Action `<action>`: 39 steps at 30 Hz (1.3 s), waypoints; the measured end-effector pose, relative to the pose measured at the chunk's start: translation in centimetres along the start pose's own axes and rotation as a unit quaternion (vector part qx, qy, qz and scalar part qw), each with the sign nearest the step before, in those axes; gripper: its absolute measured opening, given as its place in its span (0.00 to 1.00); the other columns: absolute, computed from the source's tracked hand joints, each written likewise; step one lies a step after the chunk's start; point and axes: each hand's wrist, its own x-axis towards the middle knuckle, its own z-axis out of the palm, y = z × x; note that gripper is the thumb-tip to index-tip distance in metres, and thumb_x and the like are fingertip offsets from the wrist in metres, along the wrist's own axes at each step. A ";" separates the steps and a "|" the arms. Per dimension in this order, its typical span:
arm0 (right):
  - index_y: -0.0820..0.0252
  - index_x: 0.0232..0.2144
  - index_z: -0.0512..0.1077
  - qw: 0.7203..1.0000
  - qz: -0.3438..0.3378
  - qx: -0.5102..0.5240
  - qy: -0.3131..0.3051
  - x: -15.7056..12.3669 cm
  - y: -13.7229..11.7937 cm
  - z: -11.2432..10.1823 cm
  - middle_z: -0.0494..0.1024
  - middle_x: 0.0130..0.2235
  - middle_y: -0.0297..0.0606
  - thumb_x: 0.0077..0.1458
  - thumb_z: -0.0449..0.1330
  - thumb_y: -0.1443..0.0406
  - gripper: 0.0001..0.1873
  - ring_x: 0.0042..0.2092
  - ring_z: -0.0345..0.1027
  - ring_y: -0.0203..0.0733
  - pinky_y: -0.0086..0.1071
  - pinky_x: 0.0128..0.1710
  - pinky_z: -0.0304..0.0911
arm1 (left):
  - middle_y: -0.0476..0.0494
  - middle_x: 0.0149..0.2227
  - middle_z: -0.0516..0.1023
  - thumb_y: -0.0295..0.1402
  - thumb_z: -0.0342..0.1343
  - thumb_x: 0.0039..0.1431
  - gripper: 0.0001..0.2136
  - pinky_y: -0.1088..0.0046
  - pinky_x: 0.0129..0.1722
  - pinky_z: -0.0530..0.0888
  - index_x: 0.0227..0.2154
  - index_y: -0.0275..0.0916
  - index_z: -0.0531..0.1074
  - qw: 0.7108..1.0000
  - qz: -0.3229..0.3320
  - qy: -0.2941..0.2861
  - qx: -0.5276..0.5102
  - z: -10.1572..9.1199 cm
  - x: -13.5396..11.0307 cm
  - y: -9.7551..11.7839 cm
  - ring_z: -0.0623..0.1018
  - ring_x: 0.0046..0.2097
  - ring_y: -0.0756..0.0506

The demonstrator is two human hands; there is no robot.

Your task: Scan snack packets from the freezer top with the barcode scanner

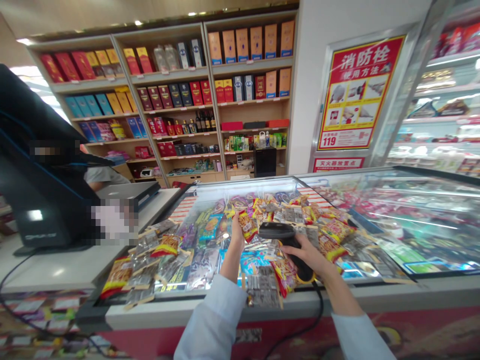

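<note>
My right hand (314,256) is wrapped around the handle of a black handheld barcode scanner (277,231), whose head points left. Its cable drops past the freezer's front edge. Just left of the scanner head, my left hand (236,236) grips a small red and yellow snack bag (247,226) by its side; the fingers behind the bag are hidden. More red and yellow snack bags (335,231) and clear packets with dark contents (262,286) lie over the glass lid around both hands. Under the glass, colourful wrapped packs are visible.
A white counter (56,270) with a black checkout terminal (45,200) stands on the left, a person's sleeve (107,175) behind it. Shelves of boxed bottles (180,95) line the back wall. A second glass-topped freezer (431,220) adjoins on the right, near a red poster (362,92).
</note>
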 end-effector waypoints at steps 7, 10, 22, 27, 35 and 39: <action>0.59 0.26 0.67 1.000 -0.014 -0.005 0.006 -0.2 -0.1 0.1 0.67 0.18 0.28 0.43 0.66 0.58 0.14 0.19 0.58 0.34 0.29 0.19 0.55 | 0.45 0.30 0.79 0.43 0.51 0.60 0.14 0.74 0.31 0.75 0.37 0.37 0.71 0.999 0.008 0.050 -0.019 0.1 0.5 -0.1 0.79 0.29 0.49; 0.59 0.26 0.67 1.000 -0.016 -0.002 -0.003 -0.2 -0.3 0.2 0.67 0.17 0.28 0.44 0.66 0.57 0.14 0.19 0.58 0.34 0.29 0.20 0.56 | 0.46 0.36 0.79 0.41 0.58 0.56 0.14 0.74 0.36 0.75 0.41 0.39 0.70 0.997 0.055 0.048 -0.033 -0.2 0.8 -0.2 0.79 0.35 0.49; 0.59 0.23 0.68 1.000 -0.023 0.000 -0.007 -0.1 -0.4 0.2 0.67 0.16 0.29 0.43 0.68 0.58 0.14 0.19 0.58 0.34 0.29 0.19 0.56 | 0.46 0.36 0.79 0.31 0.64 0.40 0.23 0.69 0.36 0.74 0.44 0.41 0.69 0.997 0.076 -0.002 -0.034 -1.8 1.7 -0.5 0.79 0.34 0.47; 0.59 0.24 0.68 0.999 -0.007 -0.015 -0.028 -0.1 -0.6 0.3 0.67 0.15 0.28 0.44 0.66 0.57 0.14 0.16 0.58 0.34 0.29 0.18 0.57 | 0.48 0.40 0.77 0.33 0.60 0.45 0.22 0.72 0.38 0.74 0.46 0.44 0.66 0.994 0.099 0.040 -0.005 -1.8 2.1 -0.8 0.78 0.37 0.49; 0.59 0.23 0.67 0.997 -0.021 -0.066 -0.031 -0.1 -0.9 0.5 0.68 0.16 0.29 0.45 0.64 0.57 0.13 0.16 0.59 0.34 0.28 0.16 0.57 | 0.44 0.45 0.76 0.32 0.58 0.43 0.22 0.71 0.40 0.72 0.45 0.42 0.68 0.983 0.158 0.054 0.081 -2.0 2.5 -1.0 0.77 0.41 0.46; 0.59 0.24 0.66 0.996 -0.014 -0.084 -0.036 -0.1 -0.9 0.6 0.67 0.14 0.28 0.47 0.62 0.57 0.12 0.15 0.59 0.34 0.28 0.17 0.58 | 0.44 0.45 0.76 0.31 0.59 0.40 0.22 0.71 0.41 0.71 0.44 0.41 0.70 0.983 0.161 0.055 0.070 -2.3 2.8 -0.9 0.76 0.41 0.47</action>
